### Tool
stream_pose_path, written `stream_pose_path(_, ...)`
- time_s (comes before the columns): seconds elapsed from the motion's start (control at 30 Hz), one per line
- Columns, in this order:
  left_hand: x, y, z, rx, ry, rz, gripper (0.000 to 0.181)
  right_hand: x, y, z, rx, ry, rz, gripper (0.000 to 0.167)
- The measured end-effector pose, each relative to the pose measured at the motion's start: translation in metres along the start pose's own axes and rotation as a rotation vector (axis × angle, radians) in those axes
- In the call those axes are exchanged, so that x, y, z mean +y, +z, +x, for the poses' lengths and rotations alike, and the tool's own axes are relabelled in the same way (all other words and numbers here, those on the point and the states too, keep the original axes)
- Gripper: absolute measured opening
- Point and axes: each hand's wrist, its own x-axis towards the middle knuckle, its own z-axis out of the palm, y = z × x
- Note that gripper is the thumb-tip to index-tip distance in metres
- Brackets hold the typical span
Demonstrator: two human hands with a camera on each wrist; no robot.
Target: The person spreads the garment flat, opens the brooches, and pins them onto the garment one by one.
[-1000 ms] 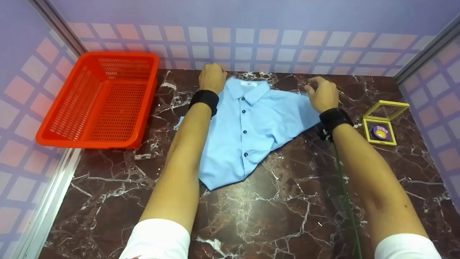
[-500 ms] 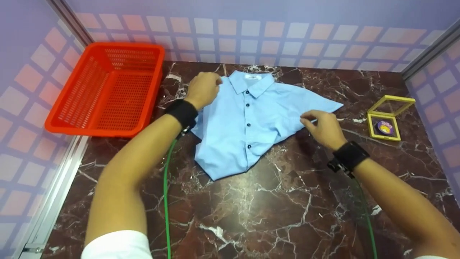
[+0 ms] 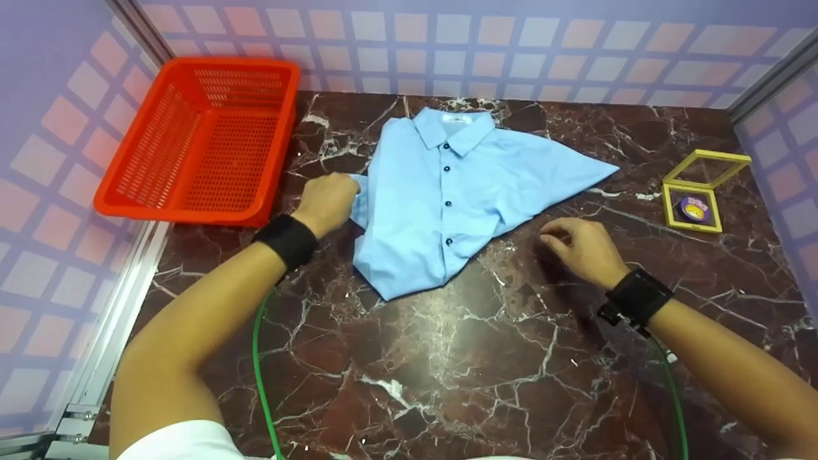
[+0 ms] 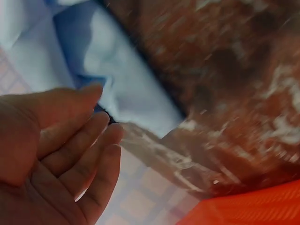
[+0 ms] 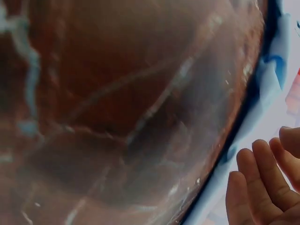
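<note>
A light blue short-sleeved shirt (image 3: 415, 198) lies front side up on the marbled table, its collar at the far side and dark buttons down the front. Its lower part is tucked to a point, and its right-hand sleeve spreads out flat. My left hand (image 3: 327, 201) is at the sleeve on the left; in the left wrist view, the loosely bent fingers (image 4: 101, 154) lie by the sleeve cloth (image 4: 131, 79) with a gap below the thumb. To the right of the shirt, my right hand (image 3: 585, 249) hovers with relaxed fingers, holding nothing.
A red plastic basket (image 3: 281, 153) stands at the back left. At the right, an open yellow-framed case (image 3: 691, 227) holds a round purple item. Green cables (image 3: 261, 377) trail from both wristbands. Patterned panels (image 3: 460, 38) bound the table.
My left hand has moved from beside the collar down to the left sleeve. My right hand has left the right sleeve and come nearer. The shirt stays in place as the view shifts.
</note>
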Motion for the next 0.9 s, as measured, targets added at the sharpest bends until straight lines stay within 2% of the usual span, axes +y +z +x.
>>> stream_pose_path(0.07, -0.002, 0.007, -0.006, -0.031, 0.02, 0.0, 0.014, -0.002, 0.005, -0.003, -0.029, -0.003, -0.012, 0.015)
stream_pose_path(0.1, -0.003, 0.01, -0.008, -0.049, 0.036, 0.001, 0.017, -0.004, 0.007, -0.004, -0.042, -0.005, -0.021, 0.016)
stream_pose_path(0.3, -0.007, 0.029, -0.021, -0.15, 0.146, -0.018, 0.063, -0.013, 0.022, -0.009, -0.088, -0.041, -0.057, 0.02)
stream_pose_path(0.43, -0.005, 0.036, -0.024, -0.167, 0.185, -0.011, 0.063, -0.02, 0.031, -0.007, -0.093, -0.089, -0.035, 0.021)
stream_pose_path(0.57, -0.001, 0.041, -0.026, -0.109, 0.209, 0.036, 0.042, -0.025, 0.036, -0.007, -0.108, -0.115, -0.009, 0.022)
stream_pose_path(0.73, 0.002, 0.052, -0.029, 0.053, 0.228, 0.093, 0.017, -0.028, 0.041, -0.009, -0.139, -0.175, 0.02, 0.027)
stream_pose_path(0.83, 0.004, 0.057, -0.032, 0.138, 0.238, 0.115, 0.016, -0.03, 0.045, -0.009, -0.151, -0.218, 0.036, 0.026)
stream_pose_path(0.9, 0.005, 0.058, -0.033, 0.168, 0.241, 0.116, 0.021, -0.032, 0.047, -0.01, -0.162, -0.237, 0.045, 0.026)
